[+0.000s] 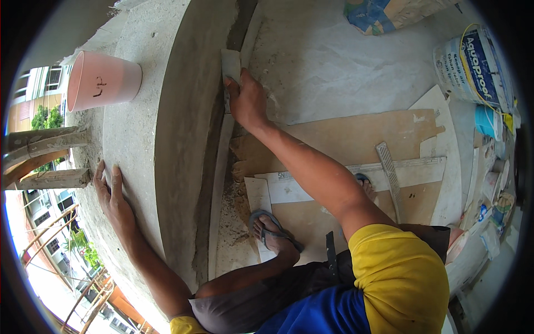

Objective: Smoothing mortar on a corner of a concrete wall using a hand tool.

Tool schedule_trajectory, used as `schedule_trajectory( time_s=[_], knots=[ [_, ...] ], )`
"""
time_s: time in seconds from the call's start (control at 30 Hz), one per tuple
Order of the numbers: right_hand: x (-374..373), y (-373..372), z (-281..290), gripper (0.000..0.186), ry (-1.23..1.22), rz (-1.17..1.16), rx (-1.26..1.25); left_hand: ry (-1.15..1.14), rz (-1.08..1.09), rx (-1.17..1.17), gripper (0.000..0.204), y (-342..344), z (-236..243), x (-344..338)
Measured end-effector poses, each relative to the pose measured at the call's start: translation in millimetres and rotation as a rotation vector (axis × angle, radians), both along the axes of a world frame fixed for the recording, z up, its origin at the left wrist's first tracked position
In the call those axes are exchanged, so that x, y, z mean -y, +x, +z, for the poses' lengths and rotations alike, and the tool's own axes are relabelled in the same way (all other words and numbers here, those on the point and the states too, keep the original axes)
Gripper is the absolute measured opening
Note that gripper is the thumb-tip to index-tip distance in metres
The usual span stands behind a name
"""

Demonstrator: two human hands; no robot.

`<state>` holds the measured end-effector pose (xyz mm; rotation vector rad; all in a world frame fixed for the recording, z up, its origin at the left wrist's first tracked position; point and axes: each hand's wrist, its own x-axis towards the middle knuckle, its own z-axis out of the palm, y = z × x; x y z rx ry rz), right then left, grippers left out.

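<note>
My right hand is closed round a flat, pale grey rectangular piece, whose exact kind I cannot make out. The piece rests against the lower part of the curved grey cement wall, by a dark band near the floor. Lying flat on the rough concrete ledge atop this wall, my left hand has its fingers stretched out and holds nothing. A pink-white plastic cup with a handwritten mark stands farther along the same ledge.
Brown cardboard and a metal straightedge lie on the floor near my sandalled feet. At right stand a white-and-blue paint bucket and assorted clutter. A paper sack is at the far side. Concrete posts rise beyond the ledge.
</note>
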<state>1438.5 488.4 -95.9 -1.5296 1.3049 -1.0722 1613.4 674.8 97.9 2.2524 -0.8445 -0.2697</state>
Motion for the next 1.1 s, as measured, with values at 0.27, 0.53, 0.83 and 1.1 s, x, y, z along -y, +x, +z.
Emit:
schedule_trajectory(
  time_s=[0.27, 0.53, 0.83, 1.1],
  knots=[
    [69, 14, -3, 0.024, 0.125, -0.153, 0.049, -0.001, -0.013, -0.026, 0.056, -3, 0, 0],
    [4, 19, -1, 0.024, 0.143, -0.07, 0.2, -0.012, 0.002, 0.003, 0.053, 0, -1, -6],
    [106, 1, -2, 0.032, 0.252, -0.129, 0.062, -0.028, -0.003, -0.041, 0.051, 2, -4, -3],
    [115, 18, 73, 0.03, 0.19, -0.079, 0.058, -0.043, 0.028, 0.03, 0.043, 6, 2, -2]
  ],
)
